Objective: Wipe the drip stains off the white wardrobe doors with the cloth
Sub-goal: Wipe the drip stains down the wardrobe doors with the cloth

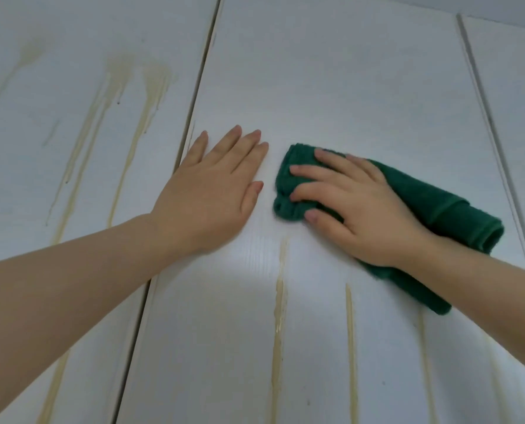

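White wardrobe doors fill the view. The middle door (331,71) carries yellowish drip stains (279,301) running down below my hands, and its upper part looks unstained. More drip stains (133,123) streak the left door (41,148). My left hand (212,191) lies flat on the middle door beside its left edge, fingers spread, holding nothing. My right hand (359,206) presses a folded dark green cloth (438,206) against the same door, fingers spread over the cloth's left end. The two hands are a short way apart.
A dark gap (194,111) divides the left and middle doors. A second seam (484,117) separates the middle door from a third door (518,87) at the right edge. Both bare forearms enter from the bottom corners.
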